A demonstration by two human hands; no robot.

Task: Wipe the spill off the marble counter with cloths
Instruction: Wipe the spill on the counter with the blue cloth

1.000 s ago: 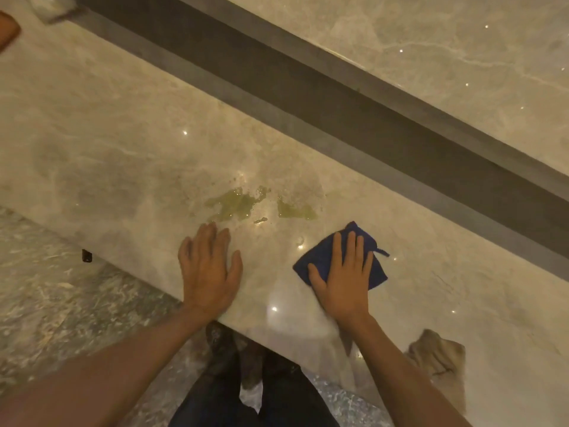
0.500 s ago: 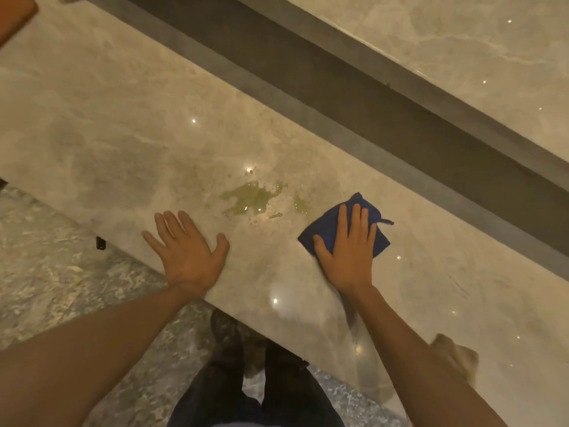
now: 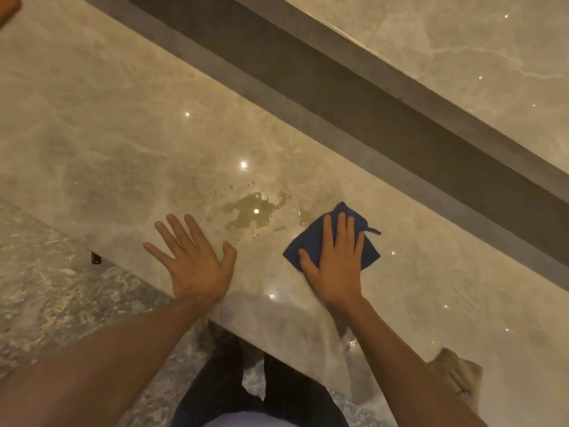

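Observation:
A yellowish spill (image 3: 254, 211) lies on the glossy marble counter (image 3: 107, 143), with small droplets around it. A folded blue cloth (image 3: 311, 241) lies flat just right of the spill, its far left corner touching a small patch of liquid. My right hand (image 3: 334, 260) presses flat on the cloth, fingers together and pointing away from me. My left hand (image 3: 194, 260) rests flat on the bare counter near its front edge, left of the spill, with fingers spread and nothing in it.
A beige cloth (image 3: 458, 371) lies crumpled on the counter at the lower right. A dark recessed channel (image 3: 338, 97) runs diagonally behind the counter, with a raised marble ledge (image 3: 462, 41) beyond. The speckled floor (image 3: 46, 303) lies below the front edge. An orange object (image 3: 7, 7) peeks in top left.
My right hand pushed the blue cloth away from me up to the spill's right edge, covering part of it. My left hand slid left and spread its fingers.

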